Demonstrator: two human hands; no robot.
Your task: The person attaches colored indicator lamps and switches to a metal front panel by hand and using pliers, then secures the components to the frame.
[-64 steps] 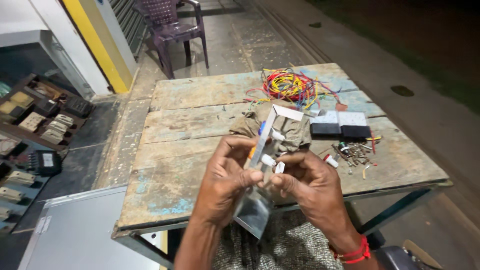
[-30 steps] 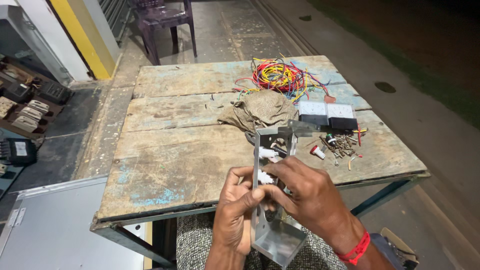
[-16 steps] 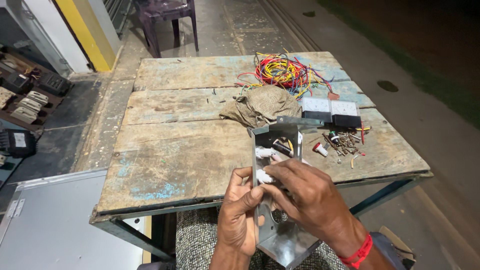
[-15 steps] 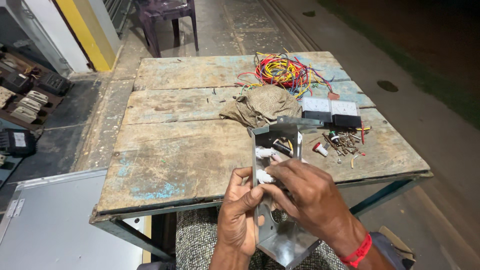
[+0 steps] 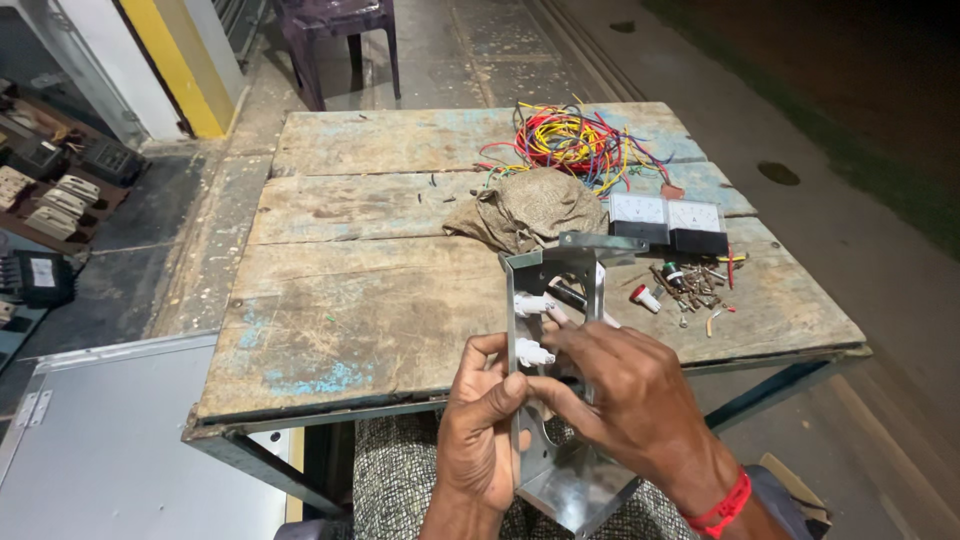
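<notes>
Your left hand (image 5: 480, 425) grips the edge of a bent metal box (image 5: 560, 400), fingers clamped on its wall so it stands upright over your lap, just short of the worktop (image 5: 360, 300) edge. Your right hand (image 5: 625, 400) lies across the box's open side, fingers together at a small white fitting (image 5: 533, 352) set in the wall; a second white fitting (image 5: 532, 303) sits above it. This hold probably steadies the box while the fitting is worked. On the worktop, beyond the box: a crumpled brown cloth (image 5: 530, 205), a tangle of coloured wires (image 5: 570, 140), two panel meters (image 5: 668, 222) side by side, and a scatter of screws and small parts (image 5: 690, 285) near the right edge. A purple plastic chair (image 5: 340, 30) stands behind the worktop.
</notes>
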